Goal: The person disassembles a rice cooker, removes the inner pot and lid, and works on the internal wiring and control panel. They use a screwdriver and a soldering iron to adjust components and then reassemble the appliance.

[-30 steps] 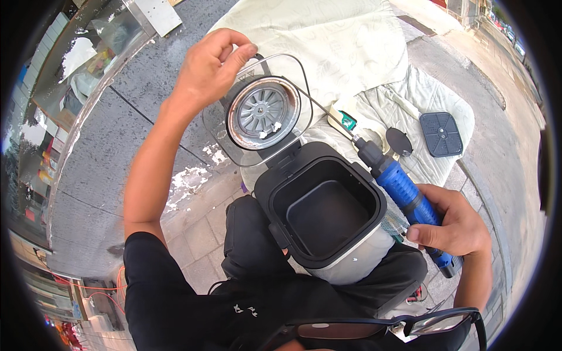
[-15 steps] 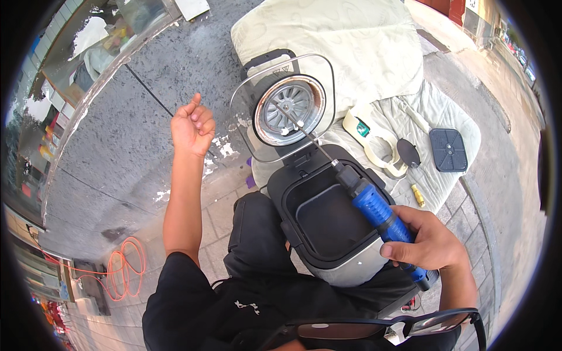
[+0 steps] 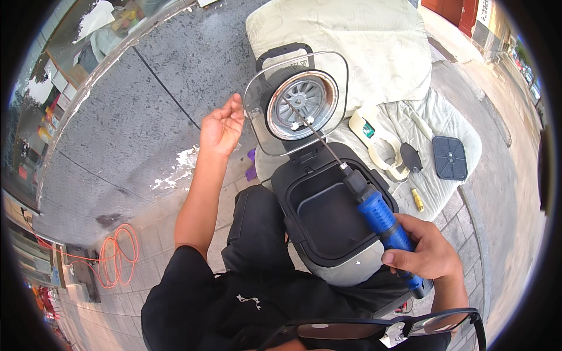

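A blue electric screwdriver (image 3: pixel 381 219) is gripped in my right hand (image 3: pixel 427 250). Its long thin shaft reaches up and left across the round metal fan part (image 3: pixel 301 105) in the raised lid of a kitchen appliance, with the tip near the fan's middle. A clear, square-cornered cover (image 3: pixel 257 131) surrounds that part. The appliance's dark open tub (image 3: pixel 333 219) sits between my legs. My left hand (image 3: pixel 223 130) is raised just left of the clear cover, palm up, fingers loosely bent, with nothing visible in it.
On the pale quilted cloth (image 3: pixel 351 47) lie a cream ring-shaped housing (image 3: pixel 380 146) with a green board, a black disc (image 3: pixel 411 158), a dark square plate (image 3: pixel 449 158) and a small yellow piece (image 3: pixel 418 200). An orange cable (image 3: pixel 117 254) lies coiled at left. Dark glasses (image 3: pixel 363 327) cross the lower edge.
My left hand has moved right, closer to the clear cover, and its fingers have loosened. The right hand still holds the screwdriver against the lid; the whole view has shifted slightly.
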A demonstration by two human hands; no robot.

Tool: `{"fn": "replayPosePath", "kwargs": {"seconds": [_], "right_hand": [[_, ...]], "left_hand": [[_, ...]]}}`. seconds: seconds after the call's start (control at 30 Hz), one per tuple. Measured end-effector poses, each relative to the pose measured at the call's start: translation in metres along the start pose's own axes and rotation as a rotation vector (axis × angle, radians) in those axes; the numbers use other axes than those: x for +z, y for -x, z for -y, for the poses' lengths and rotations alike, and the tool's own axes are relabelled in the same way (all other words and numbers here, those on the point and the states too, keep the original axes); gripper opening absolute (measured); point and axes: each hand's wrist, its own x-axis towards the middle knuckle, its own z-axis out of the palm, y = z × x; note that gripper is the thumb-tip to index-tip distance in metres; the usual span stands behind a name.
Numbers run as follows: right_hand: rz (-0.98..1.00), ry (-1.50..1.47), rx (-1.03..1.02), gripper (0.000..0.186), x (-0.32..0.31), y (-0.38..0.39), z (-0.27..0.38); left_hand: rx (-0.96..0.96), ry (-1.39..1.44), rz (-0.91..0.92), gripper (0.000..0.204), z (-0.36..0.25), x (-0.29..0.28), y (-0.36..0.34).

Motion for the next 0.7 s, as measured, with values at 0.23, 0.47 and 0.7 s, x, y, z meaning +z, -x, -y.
{"fn": "replayPosePath", "kwargs": {"seconds": [0.23,0.47,0.7], "right_hand": [[-0.011,-0.019,0.026,0.069,0.005,0.002,-0.001],[-0.017,-0.015,0.007,0.073,0.003,0.006,-0.011],[-0.031,0.029,0.033,0.072,0.002,0.008,-0.001]], "left_hand": [[-0.068,0.125,0.078,0.052,0.006,0.008,0.017],[-0.075,-0.158,0.433,0.061,-0.009,-0.04,-0.009],[0.212,-1.194,0.315,0.1,0.016,0.032,0.024]]}}
